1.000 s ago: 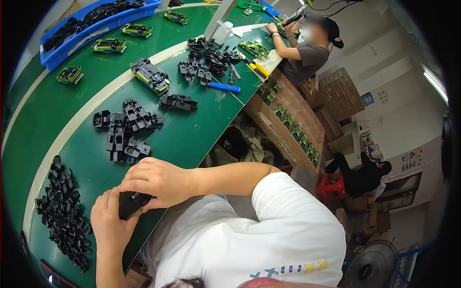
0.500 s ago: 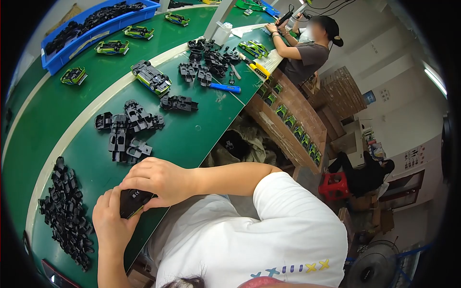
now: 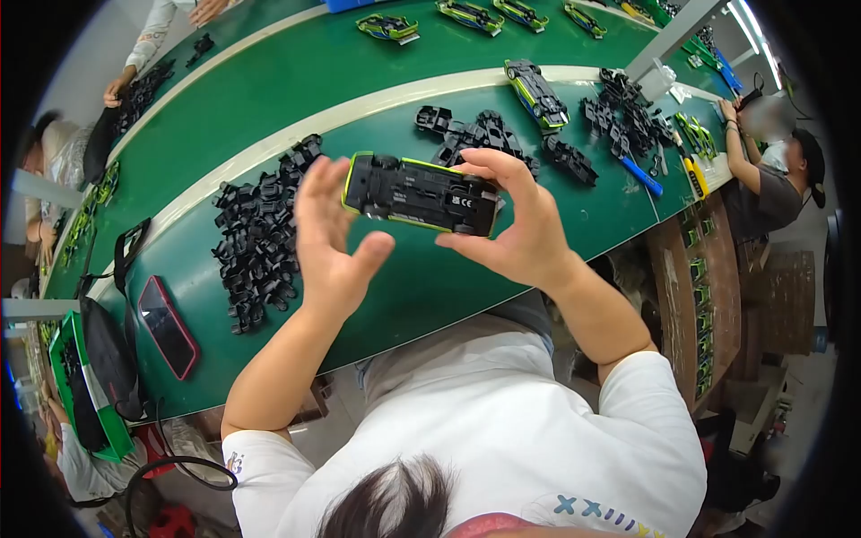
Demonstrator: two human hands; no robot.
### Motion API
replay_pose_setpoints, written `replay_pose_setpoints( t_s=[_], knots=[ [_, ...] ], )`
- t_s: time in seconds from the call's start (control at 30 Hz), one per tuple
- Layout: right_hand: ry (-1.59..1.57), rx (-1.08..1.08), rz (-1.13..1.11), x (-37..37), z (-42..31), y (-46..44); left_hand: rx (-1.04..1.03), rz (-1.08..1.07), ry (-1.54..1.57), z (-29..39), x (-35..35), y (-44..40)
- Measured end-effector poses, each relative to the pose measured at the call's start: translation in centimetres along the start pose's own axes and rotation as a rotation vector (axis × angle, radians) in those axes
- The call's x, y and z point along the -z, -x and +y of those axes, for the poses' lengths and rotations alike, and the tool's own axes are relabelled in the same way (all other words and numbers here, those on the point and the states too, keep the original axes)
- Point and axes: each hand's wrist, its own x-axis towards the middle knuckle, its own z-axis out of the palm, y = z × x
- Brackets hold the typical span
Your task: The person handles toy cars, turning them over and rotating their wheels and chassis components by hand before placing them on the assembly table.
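A toy car (image 3: 417, 193) is held up over the table with its black underside and wheels facing me and a lime-green edge showing. My right hand (image 3: 520, 215) grips its right end between thumb and fingers. At the car's left end, my left hand (image 3: 334, 238) is open, thumb and fingers apart, the fingers blurred; whether it touches the car is unclear. Behind my left hand lies a heap of small black plastic parts (image 3: 260, 238). Larger black chassis parts (image 3: 489, 134) lie beyond my right hand, near another upturned toy car (image 3: 536, 94).
A red-edged phone (image 3: 168, 327) and a black bag (image 3: 108, 354) lie at the left. To the right are more black parts (image 3: 619, 121), a blue-handled tool (image 3: 641, 177) and a yellow-handled tool (image 3: 693, 177). Green cars (image 3: 387, 28) stand on the far strip. Other people work at both sides.
The view has swung left. The toy car has come up from near the table edge, its underside now plainly visible. My left hand has opened from around it; my right still grips it.
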Motion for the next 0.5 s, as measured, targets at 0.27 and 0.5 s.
replay_pose_setpoints(
  t_s=[0.27,0.5],
  knots=[
    [0.112,0.016,0.088,-6.0,-0.9,1.6,0.484,-0.061,0.290,-1.2,-0.3,1.1],
    [0.131,0.044,-0.153,4.2,-7.1,-0.4,0.601,-0.121,0.230,-1.0,-1.2,1.0]
  ],
)
